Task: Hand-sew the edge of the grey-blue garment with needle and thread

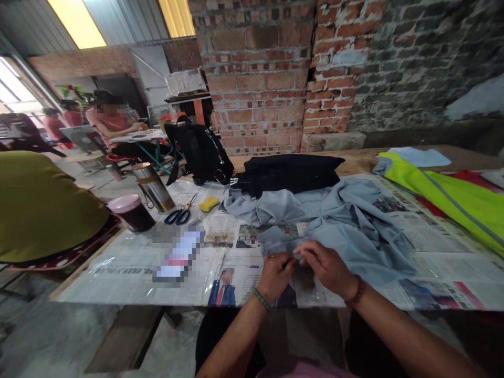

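A light grey-blue garment (pixel 354 231) lies crumpled across the newspaper-covered table in front of me. My left hand (pixel 276 274) is closed at the garment's near left edge, with a fold of the cloth gripped at its fingers. Close beside it, my right hand (pixel 331 268) has thumb and fingers drawn together in a pinch. The fingertips of both hands almost meet; anything small between the right ones is too fine to make out. Each wrist wears a beaded bracelet.
Left of my hands lie a phone (pixel 179 255), scissors (pixel 181 211) and a yellow sponge (pixel 208 203). A lidded jar (pixel 133 214) and steel flask (pixel 153 189) stand behind. Dark clothing (pixel 291 172), a black backpack (pixel 200 152) and a fluorescent vest (pixel 444 191) line the back. A person sits at left.
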Action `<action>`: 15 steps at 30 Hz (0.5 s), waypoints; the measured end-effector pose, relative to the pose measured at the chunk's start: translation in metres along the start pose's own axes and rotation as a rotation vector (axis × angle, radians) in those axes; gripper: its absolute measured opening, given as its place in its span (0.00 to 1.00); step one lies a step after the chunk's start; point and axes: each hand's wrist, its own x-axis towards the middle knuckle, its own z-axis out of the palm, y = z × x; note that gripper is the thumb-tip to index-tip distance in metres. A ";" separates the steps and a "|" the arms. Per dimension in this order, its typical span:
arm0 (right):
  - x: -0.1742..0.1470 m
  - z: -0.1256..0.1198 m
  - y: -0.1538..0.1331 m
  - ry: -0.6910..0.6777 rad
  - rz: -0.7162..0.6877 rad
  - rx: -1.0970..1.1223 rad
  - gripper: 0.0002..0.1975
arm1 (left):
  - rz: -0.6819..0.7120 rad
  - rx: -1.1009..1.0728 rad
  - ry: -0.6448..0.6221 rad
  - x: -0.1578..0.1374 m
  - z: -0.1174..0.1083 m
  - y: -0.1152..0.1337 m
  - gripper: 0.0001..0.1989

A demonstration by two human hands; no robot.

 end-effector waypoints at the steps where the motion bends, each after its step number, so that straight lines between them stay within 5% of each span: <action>1: 0.006 -0.002 -0.003 -0.004 0.138 0.153 0.08 | 0.004 -0.007 -0.001 0.001 0.000 0.000 0.14; 5: 0.032 -0.013 -0.009 0.008 0.424 0.650 0.13 | 0.018 0.015 -0.005 0.002 -0.002 0.001 0.15; 15: 0.074 -0.065 -0.021 0.291 0.259 0.701 0.14 | 0.015 0.007 -0.018 0.003 -0.005 0.003 0.12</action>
